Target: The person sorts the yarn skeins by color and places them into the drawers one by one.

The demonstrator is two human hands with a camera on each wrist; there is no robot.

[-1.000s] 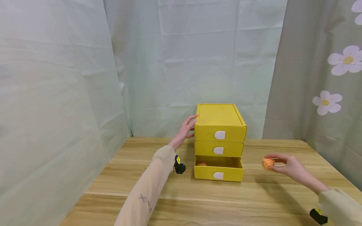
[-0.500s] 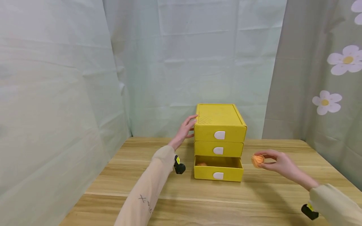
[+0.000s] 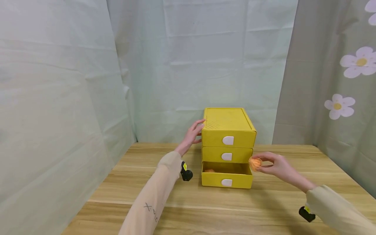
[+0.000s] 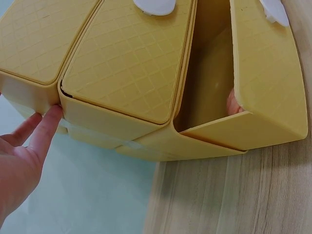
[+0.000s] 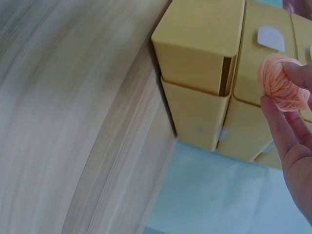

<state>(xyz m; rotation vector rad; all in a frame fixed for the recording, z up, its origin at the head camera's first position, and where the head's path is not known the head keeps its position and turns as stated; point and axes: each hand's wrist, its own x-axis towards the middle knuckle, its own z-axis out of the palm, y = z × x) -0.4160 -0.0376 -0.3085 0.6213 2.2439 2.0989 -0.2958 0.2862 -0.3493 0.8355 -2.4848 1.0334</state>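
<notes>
A yellow cabinet (image 3: 226, 119) of three stacked drawers stands on the wooden table, each drawer with a white pull tab. Its bottom drawer (image 3: 212, 180) is pulled out, and an orange ball (image 3: 210, 170) lies inside at the left, partly hidden by the drawer front in the left wrist view. My left hand (image 3: 192, 135) rests against the cabinet's left side, fingers extended, fingertips at the upper edge. Between thumb and fingers my right hand (image 3: 277, 166) pinches a small ball of orange yarn (image 5: 280, 84), held in the air just right of the open drawer.
The wooden table (image 3: 141, 195) extends around the cabinet on both sides and in front. Pale cloth (image 3: 188, 65) hangs behind and at the left. A grey curtain (image 3: 311, 81) with white flowers hangs at the right.
My right hand has moved left with the ball of orange yarn, from well right of the cabinet up to the drawer's right side. The left hand and the cabinet have stayed put.
</notes>
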